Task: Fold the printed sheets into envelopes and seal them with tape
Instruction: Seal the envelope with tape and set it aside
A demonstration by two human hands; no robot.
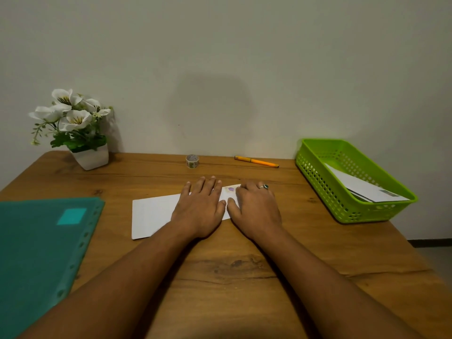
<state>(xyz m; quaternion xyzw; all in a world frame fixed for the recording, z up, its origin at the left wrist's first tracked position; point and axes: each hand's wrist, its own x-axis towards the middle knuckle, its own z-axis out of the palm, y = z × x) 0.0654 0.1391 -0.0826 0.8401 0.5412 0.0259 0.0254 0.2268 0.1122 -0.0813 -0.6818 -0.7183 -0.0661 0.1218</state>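
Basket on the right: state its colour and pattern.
The basket is lime green, its walls pierced by a grid of holes; head view.

Left hand (pixel 199 206): palm down, fingers straight, slightly spread.
Right hand (pixel 255 209): palm down, fingers bent, tips hidden.
Forearms (pixel 137 260): extended forward, converging.

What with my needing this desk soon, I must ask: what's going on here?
A person's left hand and right hand press down on a folded white sheet on the wooden table, beside a strip of patterned tape at its far edge. The tape roll and an orange pen lie near the wall. A green basket on the right holds white envelopes.
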